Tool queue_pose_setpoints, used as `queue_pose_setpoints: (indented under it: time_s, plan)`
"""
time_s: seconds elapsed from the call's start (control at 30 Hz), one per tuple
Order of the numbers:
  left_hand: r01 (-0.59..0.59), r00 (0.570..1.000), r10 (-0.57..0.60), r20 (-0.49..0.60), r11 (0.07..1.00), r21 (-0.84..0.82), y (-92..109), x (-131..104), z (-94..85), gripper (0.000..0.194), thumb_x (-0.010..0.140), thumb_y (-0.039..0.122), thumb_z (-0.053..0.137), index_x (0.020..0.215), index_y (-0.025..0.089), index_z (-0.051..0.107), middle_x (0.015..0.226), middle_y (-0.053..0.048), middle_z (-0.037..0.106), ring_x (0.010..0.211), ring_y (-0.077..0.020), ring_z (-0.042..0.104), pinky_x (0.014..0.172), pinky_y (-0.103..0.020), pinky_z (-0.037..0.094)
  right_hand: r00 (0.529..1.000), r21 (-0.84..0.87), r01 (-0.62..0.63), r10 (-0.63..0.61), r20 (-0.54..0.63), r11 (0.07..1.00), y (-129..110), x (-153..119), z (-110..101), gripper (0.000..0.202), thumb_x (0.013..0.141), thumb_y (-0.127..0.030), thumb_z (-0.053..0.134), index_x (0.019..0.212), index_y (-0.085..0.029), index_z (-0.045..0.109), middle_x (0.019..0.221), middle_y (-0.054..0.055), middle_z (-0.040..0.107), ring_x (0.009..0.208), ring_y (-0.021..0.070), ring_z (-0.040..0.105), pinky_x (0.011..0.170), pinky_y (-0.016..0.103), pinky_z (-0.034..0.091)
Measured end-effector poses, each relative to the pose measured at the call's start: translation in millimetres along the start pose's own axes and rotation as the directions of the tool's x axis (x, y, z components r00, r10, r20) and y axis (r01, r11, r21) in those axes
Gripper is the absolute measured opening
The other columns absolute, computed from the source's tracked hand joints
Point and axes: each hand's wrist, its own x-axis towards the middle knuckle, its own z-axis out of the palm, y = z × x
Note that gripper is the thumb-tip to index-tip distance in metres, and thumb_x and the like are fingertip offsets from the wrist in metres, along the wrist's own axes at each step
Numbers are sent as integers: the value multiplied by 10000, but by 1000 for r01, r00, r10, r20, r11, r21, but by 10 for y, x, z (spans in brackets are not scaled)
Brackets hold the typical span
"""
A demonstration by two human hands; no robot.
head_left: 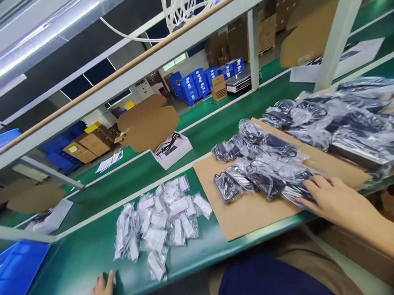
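A head-worn camera looked down, tilted, at a green bench (86, 256); the right hand (330, 200) reached in from the right, palm down, fingers loosely spread and laid flat on the near right edge of a heap of black bags (262, 169); it pinched nothing that could be seen; the bags were clear plastic with black cords or adapters inside, and they lay on a cardboard sheet (246, 217) at the near edge of the bench, right of centre; the left hand (103, 288) showed only in part at the bottom edge, left of centre, fingertips resting on the bench's near lip; whether it was spread or closed could not be told.

Left of the cardboard, apart from it, lay a loose pile of white bags (160, 225), small clear packets with pale contents, well apart from both hands; farther right and beyond the first heap, a larger pile (352, 117) of the same black bagged items covered the sheet's far end; a blue bin (12, 265) sat at the near left corner; a white post (337, 40) rose at the far right; across the bench, open cartons (152, 122) stood on a second green line, one with a black cord on its white flap; blue crates (190, 85) and brown boxes (90, 145) were stacked on the floor far behind; white tubing (182, 4) hung coiled at the top; the person's dark blue lap (275, 286) filled the near right.
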Motion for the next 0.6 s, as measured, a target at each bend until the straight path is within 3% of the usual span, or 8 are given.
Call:
queue_pose_setpoints:
  time_s: [0.07,0.1,0.23,0.33,0.47,0.6]
  plan:
    - [76,986,-64,154,995,-72,-152,9,103,427,819,602,376,940,248,582,1408,-85,620,1359,-281,555,1116,-421,467,1000,47,-23,22,3,999,-48,-10,-35,662,976,-498,95,1044,-111,628,1066,227,564,974,362,520,945,528,432]
    - [89,981,-70,179,991,-102,-183,-26,140,465,815,619,382,1002,245,584,1482,-92,554,1417,-276,493,1168,-432,405,999,87,-34,34,2,996,-65,-18,-48,656,978,-492,93,1066,-108,617,1086,236,562,998,364,516,956,544,425]
    - [28,998,-22,60,994,-104,-122,-312,174,567,837,642,373,1178,252,602,1504,-93,531,1438,-316,462,1187,-499,366,995,246,-10,34,-96,969,-146,-135,-40,657,982,-446,126,1199,-24,581,1227,289,515,1132,403,478,1039,579,390]
    - [-9,999,12,41,998,-69,-43,-484,135,675,858,637,364,1323,192,568,1538,-147,482,1448,-361,436,1183,-521,366,982,309,30,30,-188,951,-257,-290,-16,655,987,-428,148,1221,4,581,1330,304,466,1270,466,391,1092,599,360]
    - [-23,999,25,33,998,-62,12,-529,114,779,899,590,280,1436,73,509,1566,-193,431,1453,-408,402,1189,-561,345,972,406,110,-12,-236,907,-436,-459,2,641,980,-435,197,1206,-1,610,1318,300,502,1237,458,443,1046,616,412]
    - [13,998,-9,65,997,-73,57,-497,118,828,915,601,202,1480,61,476,1575,-187,422,1438,-425,404,1203,-566,322,967,454,133,-15,-253,881,-551,-527,2,633,976,-448,219,1190,-16,629,1323,290,525,1236,447,466,1021,614,448]
